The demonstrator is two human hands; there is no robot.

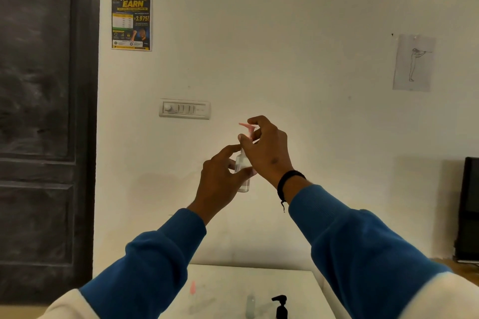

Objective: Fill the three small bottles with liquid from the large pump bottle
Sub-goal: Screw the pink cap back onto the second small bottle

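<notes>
From the head view, a small clear bottle (243, 173) is held up in the air before the wall, the left hand (220, 179) with its grip closed round the body. The right hand (267, 149) pinches its pink pump top (247, 127). Below, on the white table (220, 290), stand a black pump bottle (281, 307) and another small bottle (250, 305).

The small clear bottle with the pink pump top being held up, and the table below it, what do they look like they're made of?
Small clear bottle: likely transparent plastic, since the wall shows through it; glass can't be ruled out. Pink pump top: looks like matte opaque plastic. White table: smooth pale surface with a dull sheen, maybe laminate or painted board; unclear.
</notes>
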